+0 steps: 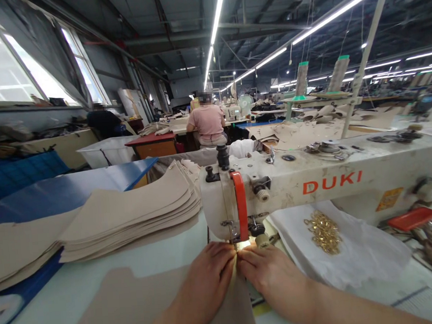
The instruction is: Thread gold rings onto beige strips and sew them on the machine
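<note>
A beige sheet-like panel (235, 308) runs from the table's front edge up to the needle area of a white sewing machine (335, 178). My left hand (209, 276) grips it from the left, its fingers drawn together beside the presser foot. From the other side my right hand (266, 267) pinches the panel's edge, its bent fingertips nearly meeting those of the left. A lamp lights this spot, and my fingers hide the needle and the stitching point. Directly above the hands stands the machine's red lever guard (240, 204).
Stacked beige panels (131, 217) lie at left, beyond them a blue board (73, 187). Gold-coloured metal rings (324, 232) sit on a white plastic bag (359, 255) under the machine arm. Thread cones (338, 74) stand behind. A person in pink (206, 120) sits farther back.
</note>
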{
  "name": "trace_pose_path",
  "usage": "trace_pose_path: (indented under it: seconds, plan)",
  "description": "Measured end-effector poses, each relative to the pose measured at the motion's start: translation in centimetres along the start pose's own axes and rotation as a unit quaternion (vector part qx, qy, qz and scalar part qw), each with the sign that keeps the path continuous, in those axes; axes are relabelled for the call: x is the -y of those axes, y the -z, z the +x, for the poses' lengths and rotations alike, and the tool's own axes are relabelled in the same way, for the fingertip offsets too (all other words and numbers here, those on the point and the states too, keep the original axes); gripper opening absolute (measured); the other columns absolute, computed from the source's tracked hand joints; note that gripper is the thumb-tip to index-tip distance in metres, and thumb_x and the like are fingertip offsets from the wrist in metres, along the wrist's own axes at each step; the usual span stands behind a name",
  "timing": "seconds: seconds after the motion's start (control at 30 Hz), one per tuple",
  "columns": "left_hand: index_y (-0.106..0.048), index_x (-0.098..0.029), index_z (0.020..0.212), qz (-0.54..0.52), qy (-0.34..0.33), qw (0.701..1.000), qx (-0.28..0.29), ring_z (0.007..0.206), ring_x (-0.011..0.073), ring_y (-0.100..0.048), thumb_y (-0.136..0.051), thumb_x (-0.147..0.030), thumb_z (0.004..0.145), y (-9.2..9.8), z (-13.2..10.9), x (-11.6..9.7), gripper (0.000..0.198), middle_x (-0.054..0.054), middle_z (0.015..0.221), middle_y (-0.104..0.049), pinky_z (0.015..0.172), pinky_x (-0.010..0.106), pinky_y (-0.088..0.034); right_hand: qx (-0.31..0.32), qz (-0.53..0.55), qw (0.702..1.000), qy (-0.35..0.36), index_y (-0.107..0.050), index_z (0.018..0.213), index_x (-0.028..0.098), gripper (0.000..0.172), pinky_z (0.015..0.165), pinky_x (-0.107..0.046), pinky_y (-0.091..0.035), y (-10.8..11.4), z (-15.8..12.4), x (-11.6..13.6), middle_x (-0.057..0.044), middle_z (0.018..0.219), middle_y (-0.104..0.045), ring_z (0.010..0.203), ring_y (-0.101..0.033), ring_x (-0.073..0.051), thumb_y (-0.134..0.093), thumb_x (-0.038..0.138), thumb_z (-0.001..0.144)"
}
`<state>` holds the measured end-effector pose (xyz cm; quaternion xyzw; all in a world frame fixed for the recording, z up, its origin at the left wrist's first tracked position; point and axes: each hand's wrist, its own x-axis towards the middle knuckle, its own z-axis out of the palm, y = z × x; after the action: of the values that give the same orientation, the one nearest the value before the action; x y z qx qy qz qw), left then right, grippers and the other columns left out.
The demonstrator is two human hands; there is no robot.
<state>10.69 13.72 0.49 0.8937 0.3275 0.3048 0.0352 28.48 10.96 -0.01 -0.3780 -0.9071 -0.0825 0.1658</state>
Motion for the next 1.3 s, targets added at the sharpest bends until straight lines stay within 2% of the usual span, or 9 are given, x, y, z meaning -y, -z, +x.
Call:
trace_pose_path:
  seconds: [0.23, 0.4, 0.57, 0.67, 0.83, 1.17, 1.3]
  plan:
    - [-0.066, -0.019, 0.09, -0.01, 0.019, 1.0, 0.011, 0.087, 0.0219, -0.067, -0.049, -0.011, 0.088, 0.1, 0.2, 0.0, 0.019, 0.005, 0.09, -0.073, 0.081, 0.037, -0.056, -0.013, -0.007, 1.0, 0.006, -0.062, 0.093, 0.011, 0.008, 0.078, -0.036, -0.049, -0.2, 0.0, 0.1, -0.009, 0.099, -0.069, 0.088, -0.064, -0.022, -0.065, 0.014, 0.086]
    - [-0.065, -0.019, 0.095, -0.012, 0.016, 1.0, 0.015, 0.091, 0.0214, -0.066, -0.048, -0.011, 0.089, 0.1, -0.2, 0.0, 0.02, 0.005, 0.094, -0.072, 0.085, 0.039, -0.056, -0.021, -0.011, 1.0, -0.002, -0.064, 0.093, 0.011, 0.01, 0.074, -0.035, -0.049, -0.2, 0.0, 0.2, -0.008, 0.099, -0.07, 0.085, -0.065, -0.022, -0.067, 0.016, 0.085]
    - [-0.065, -0.017, 0.106, 0.014, 0.02, 1.0, 0.014, 0.101, 0.0222, -0.064, -0.049, -0.012, 0.09, 0.2, -1.0, 0.0, 0.023, 0.008, 0.104, -0.071, 0.091, 0.04, -0.056, -0.026, 0.019, 0.999, 0.017, -0.063, 0.097, 0.012, 0.015, 0.085, -0.033, -0.047, 0.2, -0.6, 0.4, -0.005, 0.099, -0.069, 0.092, -0.062, -0.021, -0.068, 0.018, 0.085]
    - [-0.063, -0.014, 0.112, 0.057, 0.009, 0.998, 0.027, 0.107, 0.0237, -0.063, -0.048, -0.012, 0.091, 0.3, -1.5, -0.1, 0.026, 0.011, 0.111, -0.071, 0.094, 0.043, -0.055, -0.015, 0.037, 0.998, 0.04, -0.062, 0.097, 0.013, 0.011, 0.089, -0.031, -0.045, 0.5, -1.0, 0.5, -0.004, 0.099, -0.068, 0.094, -0.061, -0.019, -0.064, 0.019, 0.088]
    - [-0.062, -0.015, 0.114, 0.102, -0.018, 0.993, 0.052, 0.107, 0.021, -0.065, -0.044, -0.009, 0.091, 0.5, -1.7, -0.3, 0.03, 0.01, 0.114, -0.07, 0.096, 0.039, -0.054, 0.0, 0.041, 0.998, 0.047, -0.062, 0.095, 0.014, 0.008, 0.088, -0.03, -0.044, 0.5, -1.0, 0.3, -0.003, 0.099, -0.068, 0.095, -0.059, -0.018, -0.062, 0.02, 0.09]
    - [-0.064, -0.014, 0.113, 0.167, -0.078, 0.981, 0.058, 0.106, 0.0231, -0.067, -0.039, -0.01, 0.09, 0.7, -1.6, -0.4, 0.035, 0.012, 0.114, -0.072, 0.093, 0.037, -0.056, -0.006, 0.028, 0.998, 0.059, -0.061, 0.09, 0.014, 0.007, 0.084, -0.03, -0.044, 0.3, -0.8, 0.3, -0.003, 0.095, -0.067, 0.09, -0.059, -0.019, -0.062, 0.02, 0.09]
    - [-0.064, -0.017, 0.113, 0.163, -0.071, 0.983, 0.046, 0.105, 0.0215, -0.068, -0.04, -0.012, 0.091, 0.4, -1.6, -0.1, 0.033, 0.009, 0.113, -0.072, 0.091, 0.035, -0.057, -0.004, 0.03, 0.998, 0.062, -0.061, 0.092, 0.013, 0.008, 0.086, -0.03, -0.044, -0.2, -0.7, 0.0, -0.004, 0.096, -0.067, 0.092, -0.059, -0.018, -0.061, 0.022, 0.091]
